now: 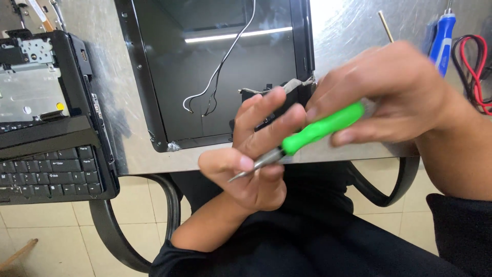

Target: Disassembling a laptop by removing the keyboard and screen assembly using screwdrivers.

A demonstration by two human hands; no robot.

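Both hands are close. Right hand [389,97] has its grip pinching a green screwdriver [320,128]. Its metal tip touches the left hand [256,159], whose grip is spread. Behind lies a black laptop lid [169,77] on the counter [343,25].

Work surface: a metal table [333,20], brushed and scuffed, reflecting bright light at its upper right. Floor [61,241]: pale square tiles with dark joints. A wooden piece [18,254], possibly a stick, lies lower left.
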